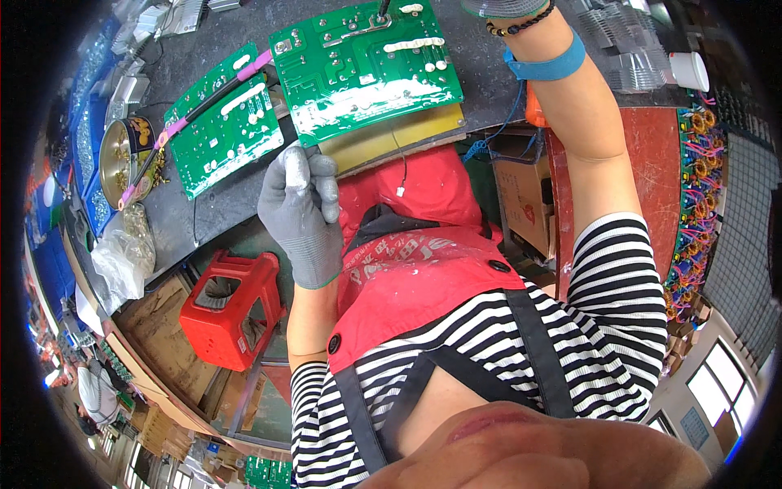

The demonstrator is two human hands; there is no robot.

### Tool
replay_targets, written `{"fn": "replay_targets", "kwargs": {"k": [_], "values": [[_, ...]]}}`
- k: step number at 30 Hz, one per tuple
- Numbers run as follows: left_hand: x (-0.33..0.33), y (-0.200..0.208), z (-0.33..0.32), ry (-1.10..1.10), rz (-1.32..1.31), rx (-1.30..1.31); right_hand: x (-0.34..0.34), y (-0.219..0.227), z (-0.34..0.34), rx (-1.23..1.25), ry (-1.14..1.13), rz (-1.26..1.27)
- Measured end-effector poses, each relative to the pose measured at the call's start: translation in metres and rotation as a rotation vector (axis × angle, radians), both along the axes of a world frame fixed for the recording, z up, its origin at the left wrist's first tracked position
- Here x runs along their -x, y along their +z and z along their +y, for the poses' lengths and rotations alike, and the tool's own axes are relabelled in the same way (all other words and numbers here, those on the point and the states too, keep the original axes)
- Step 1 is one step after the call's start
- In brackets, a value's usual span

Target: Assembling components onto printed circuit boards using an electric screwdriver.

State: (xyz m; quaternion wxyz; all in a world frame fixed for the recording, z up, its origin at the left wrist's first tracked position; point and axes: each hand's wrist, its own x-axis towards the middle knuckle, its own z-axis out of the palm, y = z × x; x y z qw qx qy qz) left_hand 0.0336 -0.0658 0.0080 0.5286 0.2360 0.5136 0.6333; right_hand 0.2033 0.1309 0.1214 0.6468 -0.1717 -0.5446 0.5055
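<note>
Just beyond the gloved left hand (300, 212), I see a larger green circuit board (358, 85), lying flat and slightly askew, its traces facing up. Its near-left corner is by the fingertips; whether they touch, I can't tell. It lies left of the right hand (505, 6). White blobs dot its right part, a metal strip (355, 34) crosses the far part, and the near edge shines white.

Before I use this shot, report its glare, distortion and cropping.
Head view: white glare streaks the large green circuit board, fisheye distortion bows its edges, the lower-right window looks washed out, and the top edge crops the gloved right hand.
</note>
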Motion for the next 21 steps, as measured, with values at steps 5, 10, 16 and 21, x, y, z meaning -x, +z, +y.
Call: {"fn": "replay_targets", "kwargs": {"k": [5,10,16,21], "values": [[-0.004,0.003,0.006,0.011,0.023,0.029,0.000,-0.003,0.009,-0.004,-0.139,-0.139],[-0.003,0.004,0.009,0.001,0.054,0.014,-0.002,-0.007,0.028,0.047,-0.007,-0.159],[-0.007,0.004,0.011,0.039,0.062,0.023,-0.019,0.006,0.009,0.043,0.276,-0.117],[-0.014,0.012,0.012,0.079,0.123,0.068,0.019,-0.012,-0.017,-0.279,-0.057,0.183]]}}
